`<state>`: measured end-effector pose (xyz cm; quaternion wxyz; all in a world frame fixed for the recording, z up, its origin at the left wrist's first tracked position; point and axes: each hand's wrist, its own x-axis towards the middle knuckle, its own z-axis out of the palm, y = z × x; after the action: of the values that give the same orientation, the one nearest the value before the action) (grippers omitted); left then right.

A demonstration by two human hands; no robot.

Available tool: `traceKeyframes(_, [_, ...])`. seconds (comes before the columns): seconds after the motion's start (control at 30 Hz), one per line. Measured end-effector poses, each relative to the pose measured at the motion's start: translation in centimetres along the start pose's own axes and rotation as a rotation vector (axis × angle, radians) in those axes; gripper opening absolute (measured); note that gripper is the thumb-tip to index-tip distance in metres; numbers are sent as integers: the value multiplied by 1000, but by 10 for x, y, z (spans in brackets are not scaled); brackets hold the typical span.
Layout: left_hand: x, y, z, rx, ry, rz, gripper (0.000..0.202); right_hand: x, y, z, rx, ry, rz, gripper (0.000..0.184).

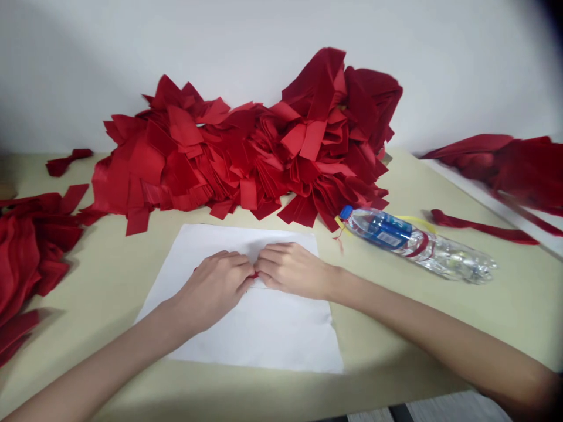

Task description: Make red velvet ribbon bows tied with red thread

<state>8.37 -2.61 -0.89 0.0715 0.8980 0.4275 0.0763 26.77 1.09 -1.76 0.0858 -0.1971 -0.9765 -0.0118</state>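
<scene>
The grip of the left hand and right hand is narrow, pinching a mostly hidden red cloth-like strip between them, long axis apparently left to right, over a white paper sheet on the pale yellow table.

Left hand, over paper: bare, slim, back smooth, knuckles gently rounded. Right hand, also over paper: bare, slender fingers, low knuckle ridges, slight narrowing at wrist. Left forearm, left of paper on near side: bare, long, broadening evenly toward elbow. Right forearm, right of paper: bare too, smooth outline, thickening toward elbow (elbow itself dim and blurred). Pale grey patch, nearer than paper and right of it: cannot tell whether clothing.
</scene>
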Motion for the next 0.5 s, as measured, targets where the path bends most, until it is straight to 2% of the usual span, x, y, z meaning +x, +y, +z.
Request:
traceKeyframes(0.17, [7, -6, -5, -117, -27, -74, 23, 4, 5, -13, 156, -74, 76, 21])
traceKeyframes(0.3, [8, -15, -13, -464, -195, -168, 21, 11, 14, -24, 491, -173, 177, 12])
traceKeyframes(0.37, [9, -18, -15, -531, -240, -183, 20, 15, 18, -26, 621, -225, 208, 9])
traceKeyframes(0.5, [8, -16, -11, -392, -141, -138, 18, 16, 18, -21, 574, -208, 231, 6])
